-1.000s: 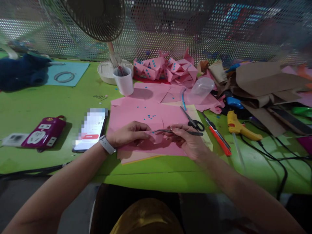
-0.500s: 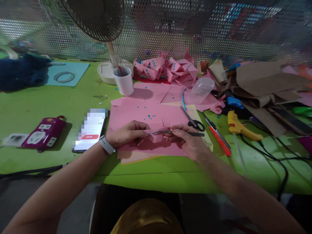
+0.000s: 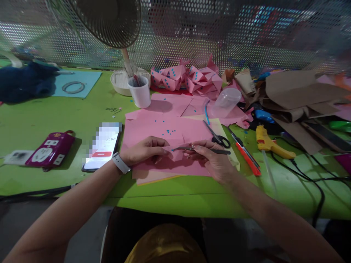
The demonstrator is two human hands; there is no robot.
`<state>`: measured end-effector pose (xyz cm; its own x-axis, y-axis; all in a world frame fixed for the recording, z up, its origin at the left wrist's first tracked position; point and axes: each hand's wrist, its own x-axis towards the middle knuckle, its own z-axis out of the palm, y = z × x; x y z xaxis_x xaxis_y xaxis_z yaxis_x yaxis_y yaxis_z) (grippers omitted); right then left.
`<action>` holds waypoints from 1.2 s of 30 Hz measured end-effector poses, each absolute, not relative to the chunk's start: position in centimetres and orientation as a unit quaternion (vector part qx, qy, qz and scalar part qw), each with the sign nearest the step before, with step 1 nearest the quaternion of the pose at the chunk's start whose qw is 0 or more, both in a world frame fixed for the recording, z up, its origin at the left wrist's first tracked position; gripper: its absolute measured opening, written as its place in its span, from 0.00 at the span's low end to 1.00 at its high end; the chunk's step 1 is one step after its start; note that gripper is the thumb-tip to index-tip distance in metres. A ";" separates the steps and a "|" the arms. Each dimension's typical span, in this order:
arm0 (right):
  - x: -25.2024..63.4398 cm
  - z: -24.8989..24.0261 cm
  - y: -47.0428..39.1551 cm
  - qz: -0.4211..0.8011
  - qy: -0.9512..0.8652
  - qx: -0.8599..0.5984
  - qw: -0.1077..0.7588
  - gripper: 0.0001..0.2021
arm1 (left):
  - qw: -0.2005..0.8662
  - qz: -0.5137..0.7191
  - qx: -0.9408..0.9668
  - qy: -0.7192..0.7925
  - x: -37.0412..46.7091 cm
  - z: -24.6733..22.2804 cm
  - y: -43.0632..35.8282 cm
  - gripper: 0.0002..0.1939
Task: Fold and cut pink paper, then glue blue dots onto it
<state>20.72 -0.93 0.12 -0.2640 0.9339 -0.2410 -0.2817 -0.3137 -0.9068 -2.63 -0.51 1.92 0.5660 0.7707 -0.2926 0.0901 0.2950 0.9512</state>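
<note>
My left hand (image 3: 149, 150) pinches the left edge of a small folded pink paper piece (image 3: 177, 154) above larger pink sheets (image 3: 148, 128). In my right hand (image 3: 210, 157) is a pair of dark tweezers (image 3: 212, 150), gripped between thumb and fingers. The tweezers' bent tip points left and meets a tiny blue paper dot (image 3: 172, 150) on the folded piece. Whether the tip still grips the dot is too small to tell. Several loose blue dots (image 3: 168, 131) lie on the pink sheet just beyond my hands.
Scissors (image 3: 219, 138), a red utility knife (image 3: 248, 157) and a yellow glue gun (image 3: 271, 144) lie to the right. A phone (image 3: 102, 146) and a purple pouch (image 3: 51, 149) are at left. Behind stand a white cup (image 3: 139, 93), a fan (image 3: 109, 22) and folded pink paper shapes (image 3: 189, 76).
Almost nothing differs. The whole view has shifted very slightly, while both hands, the tweezers and the folded paper keep the same pose.
</note>
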 end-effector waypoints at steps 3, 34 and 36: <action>20.7 0.1 -0.9 0.692 -0.389 -0.417 0.443 0.10 | 0.698 0.243 0.545 0.396 -2.7 1.9 -0.5 0.11; 20.8 -0.5 -1.3 0.667 -0.440 -0.397 0.452 0.08 | 0.648 0.214 0.608 0.405 -2.8 1.8 -0.3 0.16; 20.8 -0.5 -1.3 0.663 -0.442 -0.400 0.452 0.07 | 0.649 0.214 0.607 0.406 -2.8 1.8 -0.3 0.16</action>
